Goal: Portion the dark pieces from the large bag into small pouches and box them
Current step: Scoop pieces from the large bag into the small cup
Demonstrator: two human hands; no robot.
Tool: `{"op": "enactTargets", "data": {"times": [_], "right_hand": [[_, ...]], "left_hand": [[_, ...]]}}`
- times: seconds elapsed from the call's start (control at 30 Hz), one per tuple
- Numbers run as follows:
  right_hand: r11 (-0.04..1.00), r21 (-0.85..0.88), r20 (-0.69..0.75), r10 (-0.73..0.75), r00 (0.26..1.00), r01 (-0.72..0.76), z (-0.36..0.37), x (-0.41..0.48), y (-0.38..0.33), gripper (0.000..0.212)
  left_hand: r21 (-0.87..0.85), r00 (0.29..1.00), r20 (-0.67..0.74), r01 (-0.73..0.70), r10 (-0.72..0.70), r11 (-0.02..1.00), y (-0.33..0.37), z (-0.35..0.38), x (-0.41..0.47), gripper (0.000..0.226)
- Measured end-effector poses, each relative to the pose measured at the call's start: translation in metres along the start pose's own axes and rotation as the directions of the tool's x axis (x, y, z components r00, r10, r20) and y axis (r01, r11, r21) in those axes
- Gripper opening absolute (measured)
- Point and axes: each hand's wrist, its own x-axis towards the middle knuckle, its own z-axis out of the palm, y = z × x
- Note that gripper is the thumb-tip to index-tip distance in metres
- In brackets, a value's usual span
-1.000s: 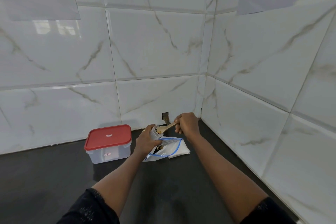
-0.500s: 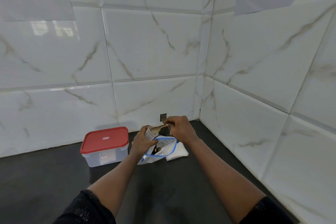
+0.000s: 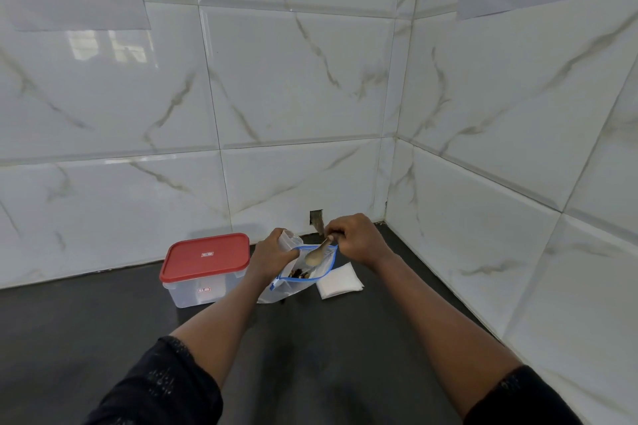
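Right hand holds spoon in large bag; left hand grips pouch.

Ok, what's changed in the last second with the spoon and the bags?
The right hand swung the wooden spoon away from the small pouch and down into the open large bag, its bowl now above the dark pieces. Nothing was grasped or released. The left hand still holds the pouch; the red-lidded box and spare pouches stayed put.
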Motion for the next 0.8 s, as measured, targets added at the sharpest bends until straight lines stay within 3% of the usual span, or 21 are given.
{"op": "enactTargets", "data": {"times": [0.1,0.23,0.37,0.53,0.6,0.7,0.8], "right_hand": [[0.992,-0.122,0.135,-0.006,0.991,0.023,0.016,-0.005,-0.007,0.023],[0.918,-0.371,0.409,0.024,0.912,0.142,0.051,-0.006,-0.02,0.034],[0.919,-0.391,0.329,0.091,0.94,0.048,0.068,0.003,-0.031,0.039],[0.948,-0.267,0.158,0.218,0.963,-0.171,0.08,0.031,-0.044,0.031],[0.95,-0.235,0.167,0.246,0.955,-0.204,0.086,0.034,-0.044,0.032],[0.938,-0.295,0.264,0.261,0.928,-0.18,0.103,0.026,-0.038,0.036],[0.907,-0.357,0.43,0.371,0.823,-0.222,0.122,0.012,-0.033,0.038]], "left_hand": [[0.05,1.0,0.004,-0.027,0.026,0.998,0.001,-0.004,0.001,0.039],[0.106,0.992,0.014,-0.13,0.129,0.986,0.006,-0.01,0.002,0.037],[0.148,0.978,0.036,-0.21,0.206,0.967,0.01,-0.019,0.003,0.042],[0.127,0.968,-0.135,-0.196,0.213,0.972,0.017,-0.035,0.015,0.04],[0.14,0.964,-0.138,-0.206,0.225,0.968,0.018,-0.037,0.016,0.041],[0.16,0.977,-0.036,-0.2,0.209,0.967,0.004,-0.031,0.011,0.042],[0.179,0.988,0.04,-0.152,0.147,0.972,-0.019,-0.017,-0.001,0.043]]}}
